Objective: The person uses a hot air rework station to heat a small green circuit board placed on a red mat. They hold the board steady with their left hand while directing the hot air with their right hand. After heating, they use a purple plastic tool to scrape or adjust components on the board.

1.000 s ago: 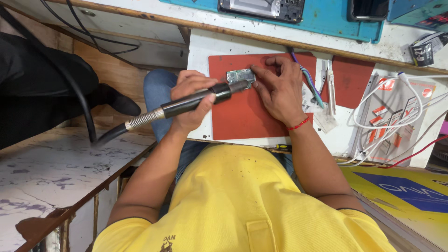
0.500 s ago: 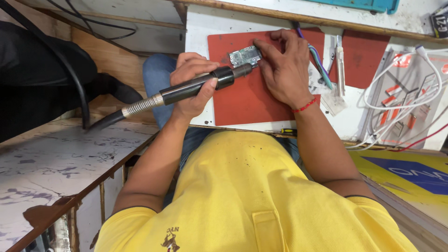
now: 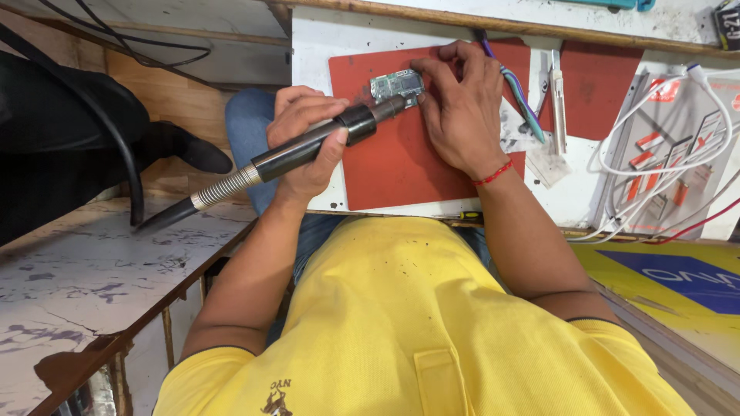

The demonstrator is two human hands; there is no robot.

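My left hand (image 3: 304,142) grips a black hot-air wand (image 3: 324,139) with a coiled metal collar and thick black hose. Its metal nozzle points at a small green circuit board (image 3: 395,83) lying on a red mat (image 3: 401,162). My right hand (image 3: 462,108) rests on the mat with its fingertips pressing the board's right edge. A red thread band circles that wrist.
Tweezers (image 3: 558,100), a blue-green tool (image 3: 516,92) and paper scraps lie right of my right hand. A second red mat (image 3: 601,85) and white cables (image 3: 663,154) sit further right. The wand's black hose (image 3: 116,146) trails left over a white marbled ledge (image 3: 69,277).
The view has tilted down, so the bench sits higher in frame. Both hands keep their hold on the wand and the board, with the nozzle still at the board.
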